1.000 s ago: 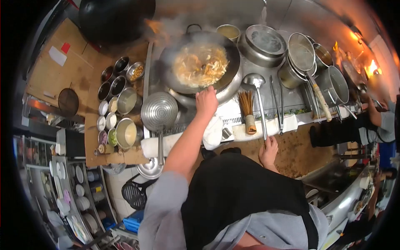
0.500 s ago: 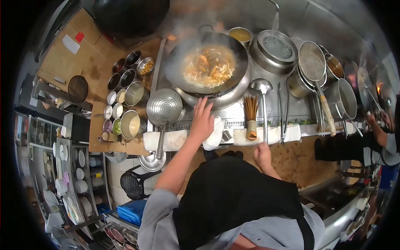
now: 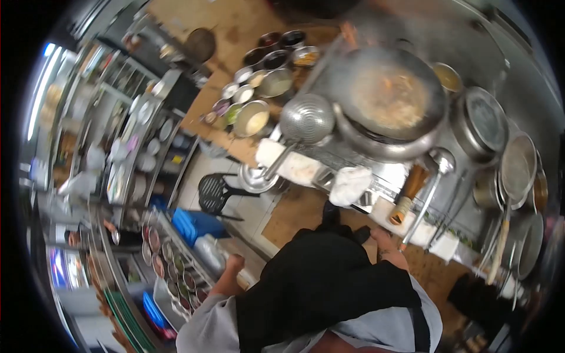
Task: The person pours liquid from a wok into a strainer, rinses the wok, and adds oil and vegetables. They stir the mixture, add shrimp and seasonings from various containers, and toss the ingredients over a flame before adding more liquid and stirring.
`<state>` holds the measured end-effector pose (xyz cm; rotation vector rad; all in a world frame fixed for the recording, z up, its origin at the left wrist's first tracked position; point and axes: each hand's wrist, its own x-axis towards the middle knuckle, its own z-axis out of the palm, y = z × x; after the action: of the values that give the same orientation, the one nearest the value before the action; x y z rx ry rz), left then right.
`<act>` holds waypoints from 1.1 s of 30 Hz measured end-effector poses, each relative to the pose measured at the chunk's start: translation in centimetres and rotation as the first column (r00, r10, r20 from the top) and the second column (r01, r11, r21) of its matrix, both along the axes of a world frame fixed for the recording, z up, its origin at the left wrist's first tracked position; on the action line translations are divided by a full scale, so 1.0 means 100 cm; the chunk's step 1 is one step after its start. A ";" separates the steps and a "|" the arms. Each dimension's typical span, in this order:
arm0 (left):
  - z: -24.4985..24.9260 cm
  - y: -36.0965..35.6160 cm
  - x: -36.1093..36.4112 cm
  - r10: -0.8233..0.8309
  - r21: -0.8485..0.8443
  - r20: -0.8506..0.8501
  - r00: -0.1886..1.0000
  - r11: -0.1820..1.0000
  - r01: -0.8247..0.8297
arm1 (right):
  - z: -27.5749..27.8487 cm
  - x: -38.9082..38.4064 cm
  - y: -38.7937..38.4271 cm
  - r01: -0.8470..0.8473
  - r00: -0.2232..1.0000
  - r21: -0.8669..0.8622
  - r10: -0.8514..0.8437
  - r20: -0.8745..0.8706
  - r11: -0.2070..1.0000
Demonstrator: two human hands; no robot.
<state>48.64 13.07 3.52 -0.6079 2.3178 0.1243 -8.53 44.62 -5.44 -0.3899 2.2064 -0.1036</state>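
My left hand [image 3: 234, 266] hangs low at my left side, fingers curled in, close to a clear plastic bag [image 3: 210, 254]. Nothing shows in it, though blur softens its outline. My right hand [image 3: 384, 240] is in front of my apron, loosely closed, just left of the ladle's [image 3: 432, 188] handle end and apart from it. The ladle lies across the stove's front edge beside a bamboo wok brush [image 3: 409, 194]. On the burner, food [image 3: 391, 97] steams in a large wok [image 3: 432, 112]. A perforated skimmer [image 3: 307, 119] rests left of the wok.
Pots of ingredients [image 3: 252, 119] crowd the left board. A black stool [image 3: 215, 194], a blue container [image 3: 197, 225] and a rack of small bowls [image 3: 168, 259] stand to the left. A strainer [image 3: 518, 167] and a lidded pot [image 3: 481, 126] sit at the right.
My view has swung left, so the stove sits further right and tilted. My left hand has drawn back from the wok's front to my side and closed. My right hand stays low near the ladle handle.
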 end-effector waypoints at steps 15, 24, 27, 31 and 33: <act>0.011 0.098 -0.016 0.996 0.531 -0.009 -0.086 -0.069 -0.844 | -0.084 -0.005 0.018 -0.029 1.000 0.021 0.029 -0.011 0.999; 0.021 0.046 -0.025 0.984 0.596 0.030 -0.177 -0.160 -0.787 | -0.016 -0.005 0.009 0.083 0.984 0.019 -0.085 0.155 0.996; 0.029 0.037 -0.045 0.996 0.556 -0.049 -0.071 -0.032 -0.830 | -0.007 -0.006 0.009 0.081 0.980 0.037 -0.086 0.178 0.996; 0.034 0.025 -0.063 0.995 0.592 -0.074 -0.062 -0.006 -0.806 | -0.035 -0.006 0.012 0.073 0.979 0.047 -0.080 0.190 0.996; 0.033 0.022 -0.067 0.996 0.614 -0.069 -0.058 -0.003 -0.789 | -0.069 -0.005 0.017 0.069 0.980 0.051 -0.077 0.185 0.996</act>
<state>41.95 15.28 6.85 -2.1162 1.5981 1.6102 -9.03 46.30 -12.38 -0.2637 2.0335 -0.1257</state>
